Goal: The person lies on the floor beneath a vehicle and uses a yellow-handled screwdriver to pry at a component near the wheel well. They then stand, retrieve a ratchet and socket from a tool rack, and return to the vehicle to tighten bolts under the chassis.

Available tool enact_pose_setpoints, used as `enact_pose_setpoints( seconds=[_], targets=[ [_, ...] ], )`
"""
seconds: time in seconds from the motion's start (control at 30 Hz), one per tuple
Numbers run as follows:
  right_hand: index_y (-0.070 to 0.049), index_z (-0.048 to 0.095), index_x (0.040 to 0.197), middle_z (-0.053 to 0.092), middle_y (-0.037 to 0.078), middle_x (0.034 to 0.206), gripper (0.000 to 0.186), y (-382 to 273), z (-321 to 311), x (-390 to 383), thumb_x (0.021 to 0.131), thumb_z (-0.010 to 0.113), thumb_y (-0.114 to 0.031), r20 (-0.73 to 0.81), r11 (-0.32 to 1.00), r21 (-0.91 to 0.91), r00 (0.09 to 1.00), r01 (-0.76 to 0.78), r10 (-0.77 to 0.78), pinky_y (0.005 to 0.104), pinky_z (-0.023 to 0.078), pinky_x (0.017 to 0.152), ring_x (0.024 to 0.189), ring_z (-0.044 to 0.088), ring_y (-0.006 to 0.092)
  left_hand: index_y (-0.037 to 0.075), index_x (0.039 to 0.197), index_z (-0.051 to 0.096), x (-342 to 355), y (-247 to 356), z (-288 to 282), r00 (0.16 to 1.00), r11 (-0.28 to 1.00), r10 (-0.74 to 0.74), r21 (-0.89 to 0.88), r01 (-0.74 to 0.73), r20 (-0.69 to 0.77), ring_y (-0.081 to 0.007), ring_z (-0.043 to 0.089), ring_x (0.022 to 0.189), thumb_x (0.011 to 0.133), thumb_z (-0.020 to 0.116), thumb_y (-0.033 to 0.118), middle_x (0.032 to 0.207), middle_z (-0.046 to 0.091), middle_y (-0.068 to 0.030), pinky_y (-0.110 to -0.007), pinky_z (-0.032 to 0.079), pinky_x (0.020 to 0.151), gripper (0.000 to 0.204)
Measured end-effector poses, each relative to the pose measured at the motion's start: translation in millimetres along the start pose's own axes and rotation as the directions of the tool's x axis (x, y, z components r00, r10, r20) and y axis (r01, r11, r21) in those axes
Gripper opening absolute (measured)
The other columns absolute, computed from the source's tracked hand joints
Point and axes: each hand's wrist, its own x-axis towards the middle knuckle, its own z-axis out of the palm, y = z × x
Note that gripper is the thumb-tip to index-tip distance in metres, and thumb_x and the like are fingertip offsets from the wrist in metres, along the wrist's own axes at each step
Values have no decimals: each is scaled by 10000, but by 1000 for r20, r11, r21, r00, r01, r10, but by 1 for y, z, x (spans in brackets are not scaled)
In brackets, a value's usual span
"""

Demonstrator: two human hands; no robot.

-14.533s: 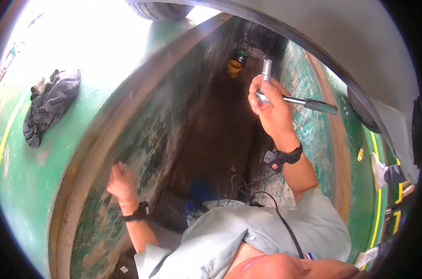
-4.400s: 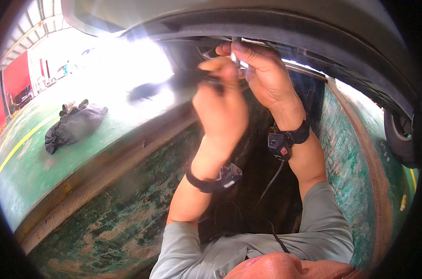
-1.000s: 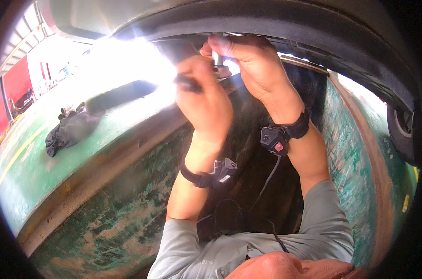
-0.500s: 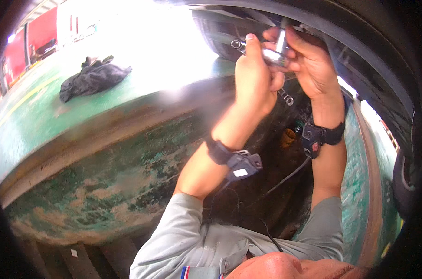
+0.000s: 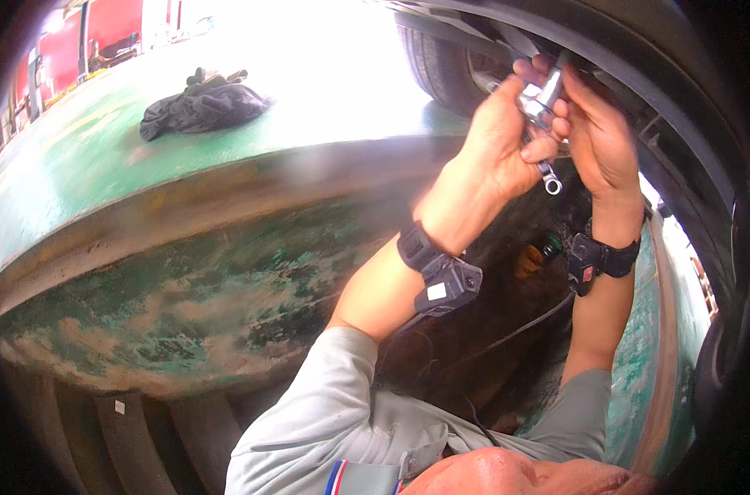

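Both hands are raised and close together under the dark underside of a vehicle [image 5: 639, 58]. My left hand [image 5: 500, 140] is closed around a chrome ring wrench [image 5: 552, 183], whose ring end sticks out below the fist. Pinched in the fingers of my right hand [image 5: 602, 144] is a shiny metal cylinder [image 5: 550, 87], like a socket, reaching up toward the underside. Its lower end meets the metal in my left hand; the fingers hide how the pieces join. Each wrist wears a strapped black device.
A tire [image 5: 437, 62] stands beyond my hands. A dark cloth bundle [image 5: 205, 106] lies on the green floor [image 5: 69, 194] at the left. The pit wall [image 5: 168, 305] runs below its edge. Steps [image 5: 135, 437] are lower left, and a yellow-orange object [image 5: 527, 261] is down in the pit.
My view has shifted, so the hands and surroundings appear farther right; the cloth and tire also sit differently. The wrench has turned in my left hand. Both hands keep hold of the metal pieces.
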Motion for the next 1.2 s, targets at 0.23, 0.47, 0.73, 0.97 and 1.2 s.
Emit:
enact_pose_setpoints(
  seconds=[0.23, 0.47, 0.73, 0.97, 1.2],
  targets=[
    [-32, 692, 1086, 726, 77, 1030, 234, 4, -10, -1, 1003, 619, -238, -41, 996, -81, 998, 37, -40, 295, 475, 748, 880, 652, 120, 3, 952, 541, -4, -30, -3, 681, 400, 707, 685, -609, 191, -150, 590, 528, 1090, 332, 370, 809, 678, -150, -254, 398, 404, 444],
    [-48, 699, 1079, 729, 70, 992, 201, 7, -2, -1, 1001, 627, -220, -111, 967, -177, 972, 185, -207, 261, 470, 712, 880, 654, 128, -40, 976, 509, 14, -34, -10, 76, -537, 679, 565, -626, 730, -179, 667, 636, 1047, 531, 159, 942, 678, -145, -292, 549, 609, 212],
    [-1, 712, 1082, 716, 29, 880, 254, 2, 0, -6, 986, 648, -227, -99, 989, -147, 995, 16, -31, 189, 444, 601, 670, 591, 49, 114, 1050, 566, 0, -11, -2, 1000, 999, -11, 43, 11, -11, -158, 581, 554, 1076, 383, 321, 782, 644, -95, -207, 281, 320, 277],
    [-34, 757, 926, 737, 27, 873, 198, 14, 12, 0, 937, 702, -224, -179, 965, -166, 956, 203, -232, 246, 443, 624, 719, 593, 85, 8, 959, 512, -4, -32, -6, 263, -369, 788, 770, -520, 556, -104, 581, 551, 1065, 495, 250, 818, 665, -105, -255, 497, 522, 264],
    [-2, 739, 984, 668, 14, 776, 242, -3, 10, -14, 929, 716, -237, -122, 995, -99, 993, -7, -5, 265, 464, 718, 756, 598, 95, 51, 942, 498, -28, -27, 21, 810, 640, 583, 647, -414, -58, -146, 533, 495, 1091, 367, 389, 705, 612, -120, -248, 416, 410, 392]
  ],
)
